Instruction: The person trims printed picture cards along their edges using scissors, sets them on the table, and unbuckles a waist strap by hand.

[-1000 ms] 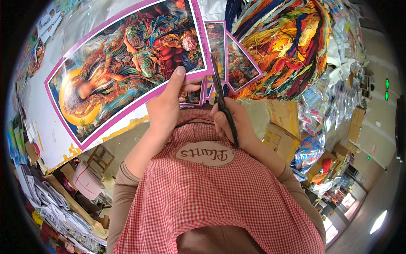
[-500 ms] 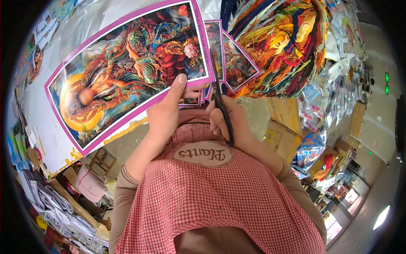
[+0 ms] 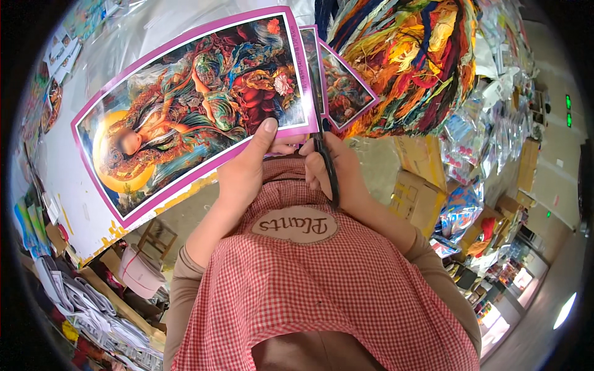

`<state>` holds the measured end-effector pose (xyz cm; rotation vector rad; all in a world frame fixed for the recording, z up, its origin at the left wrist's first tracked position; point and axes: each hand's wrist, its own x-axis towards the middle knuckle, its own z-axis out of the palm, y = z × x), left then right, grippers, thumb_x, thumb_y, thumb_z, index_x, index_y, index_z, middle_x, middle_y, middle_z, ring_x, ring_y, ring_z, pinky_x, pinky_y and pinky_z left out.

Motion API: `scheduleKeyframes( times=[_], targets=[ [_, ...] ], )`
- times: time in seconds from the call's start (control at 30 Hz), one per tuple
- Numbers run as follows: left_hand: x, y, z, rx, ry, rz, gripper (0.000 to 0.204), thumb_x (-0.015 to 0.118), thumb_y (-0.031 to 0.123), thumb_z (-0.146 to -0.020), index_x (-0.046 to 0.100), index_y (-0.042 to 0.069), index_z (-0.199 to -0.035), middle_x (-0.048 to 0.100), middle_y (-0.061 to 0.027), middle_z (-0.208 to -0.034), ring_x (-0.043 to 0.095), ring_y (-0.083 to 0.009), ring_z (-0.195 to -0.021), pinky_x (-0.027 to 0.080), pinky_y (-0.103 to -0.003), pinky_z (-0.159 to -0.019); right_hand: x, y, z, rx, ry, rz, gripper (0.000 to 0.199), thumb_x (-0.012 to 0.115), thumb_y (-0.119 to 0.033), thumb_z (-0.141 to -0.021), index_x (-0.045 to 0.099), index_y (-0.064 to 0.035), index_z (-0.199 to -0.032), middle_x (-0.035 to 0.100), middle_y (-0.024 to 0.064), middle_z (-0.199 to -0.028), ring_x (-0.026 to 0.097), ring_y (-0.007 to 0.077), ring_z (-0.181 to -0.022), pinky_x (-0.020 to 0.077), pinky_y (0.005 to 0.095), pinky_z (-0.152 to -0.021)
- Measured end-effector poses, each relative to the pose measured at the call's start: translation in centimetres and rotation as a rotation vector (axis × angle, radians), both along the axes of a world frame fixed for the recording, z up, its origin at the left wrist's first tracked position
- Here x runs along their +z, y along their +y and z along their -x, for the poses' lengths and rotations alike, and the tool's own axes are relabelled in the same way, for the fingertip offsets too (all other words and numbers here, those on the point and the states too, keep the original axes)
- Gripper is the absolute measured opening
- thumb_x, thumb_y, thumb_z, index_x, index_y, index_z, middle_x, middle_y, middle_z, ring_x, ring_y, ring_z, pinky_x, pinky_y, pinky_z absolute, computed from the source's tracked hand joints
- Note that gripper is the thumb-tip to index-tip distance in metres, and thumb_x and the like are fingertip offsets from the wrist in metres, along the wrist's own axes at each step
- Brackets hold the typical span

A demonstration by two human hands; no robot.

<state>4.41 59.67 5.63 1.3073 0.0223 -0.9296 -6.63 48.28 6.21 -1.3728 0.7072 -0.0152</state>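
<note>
My left hand [image 3: 247,164] grips the near edge of a large printed picture [image 3: 204,105], its thumb on top and fingers beneath. The print shows an ornate figure inside a purple border. Black scissors [image 3: 328,164] are in my right hand [image 3: 340,170], my fingers wrapped round the handles. Their blade runs along the print's right edge; whether the blades are parted I cannot tell. Behind the scissors are smaller purple-edged prints [image 3: 348,86], partly hidden by the large one. A thick bundle of multicoloured thread [image 3: 408,68] lies beyond them.
A white table [image 3: 80,198] with a worn yellow edge lies under the print. Cardboard boxes [image 3: 411,201] stand at right below the thread, beside piles of clear plastic packets [image 3: 461,148]. At lower left are a pink bucket [image 3: 141,272] and stacked folded sheets [image 3: 80,303].
The large print has shifted slightly right and down at its far edge, with my left hand still on it. The scissors' blade remains along its right edge.
</note>
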Motion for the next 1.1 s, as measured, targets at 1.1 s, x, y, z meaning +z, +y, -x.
scheduleKeyframes(
  times=[1.1],
  targets=[
    [-1.3,0.5,1.2,-0.084,0.045,0.010,0.034,0.052,0.026,-0.094,0.062,-0.006,-0.094,0.067,-0.0139,-0.089,0.063,-0.0172,-0.080,0.052,-0.029,-0.076,0.5,-1.2,-0.8,0.059,0.084,-0.062,0.035,0.054,-0.033,-0.091,0.051,0.0006,-0.099,0.054,0.0025,-0.058,0.051,0.0083,-0.047,0.0405,0.0212,-0.044]
  ],
)
